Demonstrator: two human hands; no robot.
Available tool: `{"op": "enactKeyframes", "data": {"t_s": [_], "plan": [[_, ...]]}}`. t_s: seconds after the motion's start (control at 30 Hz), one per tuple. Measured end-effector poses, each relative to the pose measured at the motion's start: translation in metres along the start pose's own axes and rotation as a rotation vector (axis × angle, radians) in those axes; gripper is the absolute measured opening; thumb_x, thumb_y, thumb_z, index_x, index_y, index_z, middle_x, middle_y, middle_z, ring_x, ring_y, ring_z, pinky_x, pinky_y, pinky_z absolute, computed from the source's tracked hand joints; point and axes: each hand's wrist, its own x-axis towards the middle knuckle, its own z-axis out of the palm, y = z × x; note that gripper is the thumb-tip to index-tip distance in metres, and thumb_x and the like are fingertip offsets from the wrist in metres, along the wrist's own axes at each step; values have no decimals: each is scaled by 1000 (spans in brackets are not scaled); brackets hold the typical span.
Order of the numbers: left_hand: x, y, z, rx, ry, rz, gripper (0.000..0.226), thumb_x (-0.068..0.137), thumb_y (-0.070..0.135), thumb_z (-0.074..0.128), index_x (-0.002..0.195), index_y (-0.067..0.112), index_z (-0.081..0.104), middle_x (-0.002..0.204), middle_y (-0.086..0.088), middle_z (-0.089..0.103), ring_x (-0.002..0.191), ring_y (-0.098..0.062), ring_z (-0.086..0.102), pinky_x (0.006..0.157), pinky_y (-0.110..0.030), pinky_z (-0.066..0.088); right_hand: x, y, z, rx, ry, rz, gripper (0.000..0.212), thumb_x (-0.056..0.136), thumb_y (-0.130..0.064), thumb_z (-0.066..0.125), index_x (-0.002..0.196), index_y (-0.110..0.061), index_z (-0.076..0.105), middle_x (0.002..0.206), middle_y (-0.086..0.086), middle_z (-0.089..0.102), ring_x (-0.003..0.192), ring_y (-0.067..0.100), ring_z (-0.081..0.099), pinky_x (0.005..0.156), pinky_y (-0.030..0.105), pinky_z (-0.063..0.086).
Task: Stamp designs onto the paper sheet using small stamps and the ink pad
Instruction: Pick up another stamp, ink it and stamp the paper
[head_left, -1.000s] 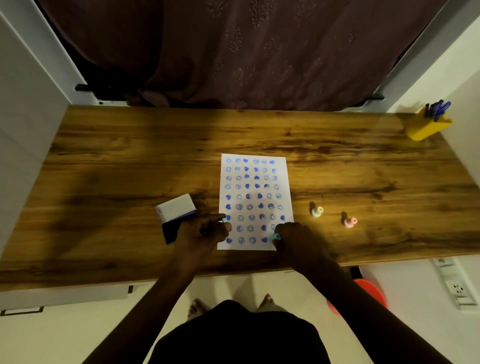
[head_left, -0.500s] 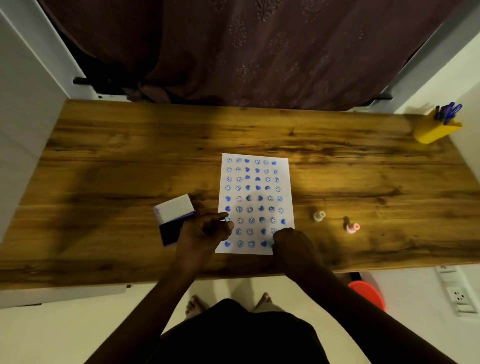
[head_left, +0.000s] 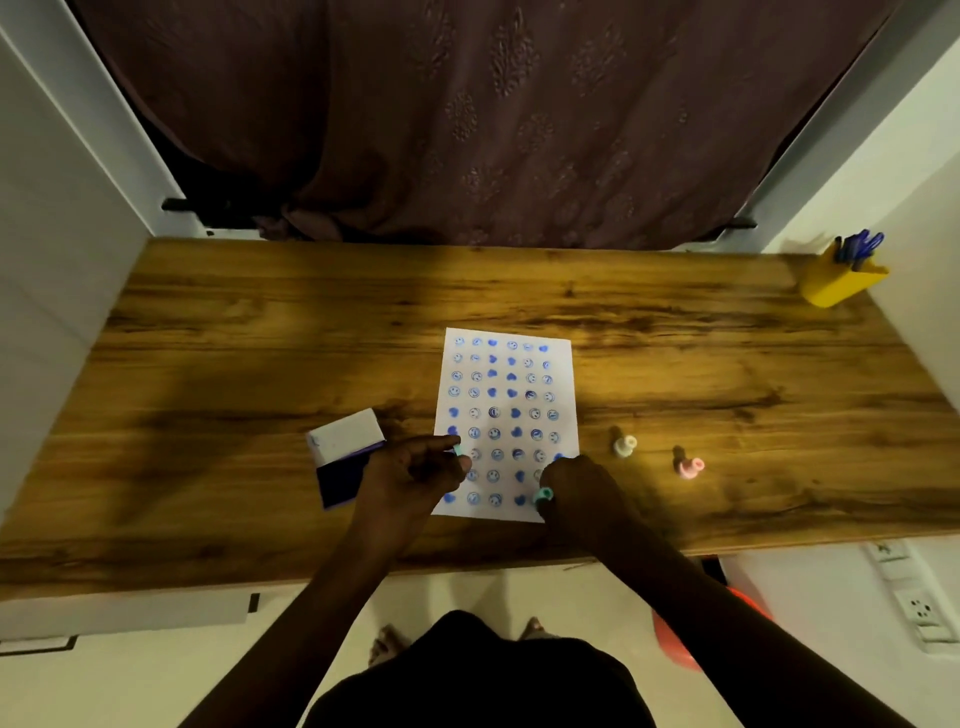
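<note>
A white paper sheet (head_left: 509, 364) lies on the wooden table (head_left: 260, 338), covered with rows of blue smiley and heart prints. My left hand (head_left: 410, 475) rests on the sheet's lower left edge, closed on a small teal stamp (head_left: 457, 449). My right hand (head_left: 582, 488) sits at the sheet's lower right corner, gripping another teal stamp (head_left: 544, 494) held against the bottom row. The open ink pad (head_left: 345, 457), with a white lid and dark blue pad, lies just left of my left hand.
Right of the sheet stand a cream stamp (head_left: 625, 446) and a pink stamp (head_left: 690, 466). A yellow pen holder (head_left: 841, 280) with blue pens sits at the table's far right corner. A curtain hangs behind the table; a red object (head_left: 675, 644) lies on the floor.
The teal stamp in my right hand shows more clearly at the bottom row. My left hand has stayed at the sheet's left edge. The view shifted slightly.
</note>
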Motion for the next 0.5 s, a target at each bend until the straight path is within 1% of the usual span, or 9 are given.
{"op": "enactKeyframes", "data": {"t_s": [0.07, 0.1, 0.17, 0.2, 0.23, 0.27, 0.33, 0.43, 0.5], "plan": [[-1, 3, 3, 9, -19, 9, 28, 80, 19, 86, 104, 30, 78, 87, 3, 83, 81, -16, 80, 84, -40, 65, -5, 8, -14, 51, 21, -30, 28, 92, -40, 65, 99, -13, 72, 101, 5, 72, 90, 19, 69, 73, 24, 49], [-2, 5, 5, 16, -28, 17, 28, 79, 18, 86, 103, 32, 78, 87, 1, 83, 83, -17, 80, 84, -40, 65, -9, 14, -23, 130, 56, -33, 26, 91, -39, 67, 93, -14, 74, 94, 1, 74, 81, 14, 68, 69, 23, 49], [-3, 8, 11, 26, -51, 33, 29, 78, 15, 87, 102, 30, 79, 89, -2, 83, 87, -21, 80, 85, -41, 64, -23, 25, -44, 371, 159, 19, 15, 87, -36, 76, 85, -21, 79, 78, -13, 73, 62, -2, 63, 58, 13, 44], [-4, 9, 16, 28, -66, 36, 30, 78, 14, 88, 104, 27, 80, 91, -3, 83, 88, -22, 80, 85, -43, 64, -30, 29, -54, 524, 196, 63, 10, 85, -34, 79, 85, -24, 79, 72, -18, 71, 56, -5, 63, 54, 7, 42], [-5, 9, 20, 24, -79, 35, 30, 77, 13, 88, 104, 24, 80, 93, -5, 82, 89, -23, 80, 85, -44, 64, -38, 32, -62, 716, 201, 114, 6, 84, -31, 81, 84, -25, 80, 68, -19, 72, 54, -6, 64, 50, 6, 44], [-5, 11, 25, 13, -94, 32, 31, 77, 12, 88, 103, 25, 81, 95, -5, 82, 90, -23, 79, 85, -44, 64, -45, 33, -67, 936, 180, 159, 4, 85, -27, 81, 86, -23, 80, 67, -15, 74, 54, -5, 65, 49, 8, 46], [-7, 14, 37, -11, -125, 31, 32, 75, 10, 89, 97, 32, 81, 96, -4, 82, 91, -23, 79, 81, -39, 65, -58, 33, -74, 1265, 112, 189, 8, 86, -19, 79, 94, -16, 81, 77, -1, 79, 63, 6, 69, 55, 15, 52], [-10, 21, 54, 2, -204, 71, 37, 74, 9, 89, 91, 41, 81, 94, 4, 83, 89, -17, 80, 75, -26, 63, -70, 32, -74, 1367, 56, 129, 15, 87, -17, 77, 102, -15, 80, 94, 10, 79, 80, 23, 72, 72, 34, 60], [-11, 27, 62, 46, -251, 132, 39, 75, 13, 89, 93, 46, 79, 96, 13, 82, 91, -10, 79, 75, -20, 61, -74, 31, -72, 1364, 31, 62, 15, 89, -14, 74, 102, -20, 80, 94, 7, 79, 79, 19, 73, 74, 32, 60]]}}
